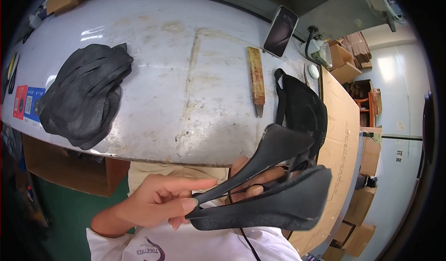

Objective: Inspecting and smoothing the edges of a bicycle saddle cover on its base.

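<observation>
A black bicycle saddle (283, 210), split by a long gap down its middle, is held up in front of my chest, past the table's near edge. My left hand (158, 198) pinches its narrow end between thumb and fingers, the index finger stretched along one side. Behind the saddle is my right hand (272, 175), its fingers partly showing through the gap and curled against the underside; the rest of it is hidden. A heap of black, soft-looking moulded pieces (88, 93) lies on the left of the table.
On the white table (153, 66) lie a worn, tape-wrapped knife (256, 77) and a black mesh item (304, 107). A phone (280, 31) leans at the back. Cardboard (341, 145) covers the right side. A box (74, 163) stands below the left edge.
</observation>
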Demonstrator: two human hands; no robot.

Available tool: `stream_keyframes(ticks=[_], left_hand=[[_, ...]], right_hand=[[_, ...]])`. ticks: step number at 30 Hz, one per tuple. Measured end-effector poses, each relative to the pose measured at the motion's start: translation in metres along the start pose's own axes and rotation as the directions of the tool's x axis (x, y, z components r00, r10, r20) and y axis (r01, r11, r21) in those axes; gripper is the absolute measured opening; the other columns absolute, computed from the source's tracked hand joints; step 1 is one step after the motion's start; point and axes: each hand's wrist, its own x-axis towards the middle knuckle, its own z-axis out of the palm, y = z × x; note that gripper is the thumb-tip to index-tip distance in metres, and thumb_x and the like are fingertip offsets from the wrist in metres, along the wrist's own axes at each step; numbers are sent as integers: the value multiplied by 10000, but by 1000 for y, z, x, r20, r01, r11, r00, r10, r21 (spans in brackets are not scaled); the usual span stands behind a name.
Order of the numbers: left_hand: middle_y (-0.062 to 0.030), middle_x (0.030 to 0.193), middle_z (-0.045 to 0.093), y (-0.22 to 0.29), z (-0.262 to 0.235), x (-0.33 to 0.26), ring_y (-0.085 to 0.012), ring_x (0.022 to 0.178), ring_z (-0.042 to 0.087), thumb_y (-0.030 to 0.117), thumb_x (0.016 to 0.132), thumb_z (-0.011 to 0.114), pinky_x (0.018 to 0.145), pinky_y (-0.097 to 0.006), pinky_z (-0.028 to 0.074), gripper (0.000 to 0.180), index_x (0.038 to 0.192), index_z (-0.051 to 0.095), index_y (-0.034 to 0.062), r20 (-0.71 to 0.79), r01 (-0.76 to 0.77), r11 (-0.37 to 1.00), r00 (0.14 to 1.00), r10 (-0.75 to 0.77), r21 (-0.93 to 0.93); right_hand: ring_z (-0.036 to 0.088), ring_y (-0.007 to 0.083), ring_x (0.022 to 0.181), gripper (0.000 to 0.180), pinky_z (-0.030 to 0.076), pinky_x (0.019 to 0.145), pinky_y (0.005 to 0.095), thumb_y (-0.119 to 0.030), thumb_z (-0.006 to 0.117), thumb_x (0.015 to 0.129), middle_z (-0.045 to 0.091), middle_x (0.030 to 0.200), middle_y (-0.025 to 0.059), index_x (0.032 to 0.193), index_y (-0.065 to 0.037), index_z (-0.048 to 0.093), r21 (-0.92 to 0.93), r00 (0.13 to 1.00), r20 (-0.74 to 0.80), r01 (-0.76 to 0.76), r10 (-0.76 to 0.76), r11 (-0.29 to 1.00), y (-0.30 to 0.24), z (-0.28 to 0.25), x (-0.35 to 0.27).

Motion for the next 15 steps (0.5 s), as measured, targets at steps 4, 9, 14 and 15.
stream_keyframes(ticks=[4,9,14,15], left_hand=[[11,656,558,-2,-5,1,-27,548,543,-1,972,501,526,-177,438,431,1403,491,17,15,2,1000,1000,-3,12],[7,659,575,0,-3,1,-20,551,553,5,973,506,527,-164,440,430,1402,489,10,26,32,999,999,-32,15],[4,685,611,-4,-1,4,-15,565,567,11,972,520,519,-157,428,438,1408,482,11,55,-74,996,996,71,48],[4,685,611,-4,0,6,-15,565,567,11,972,520,519,-157,428,438,1408,482,11,59,-73,996,996,70,51]], right_hand=[[656,264,728,162,550,594,308,-94,705,887,650,885,190,980,-11,603,-325,998,28,65,-58,944,-9,22,17],[662,265,743,170,557,606,314,-80,716,872,655,905,191,991,-17,612,10,989,-145,-16,18,1000,-23,43,13],[668,266,758,184,564,618,319,-66,728,857,660,925,191,1001,-22,622,358,950,-279,-32,139,933,-22,75,31],[669,267,761,187,565,621,320,-63,730,854,662,929,191,1003,-24,624,422,939,-301,-25,166,906,-24,76,35]])
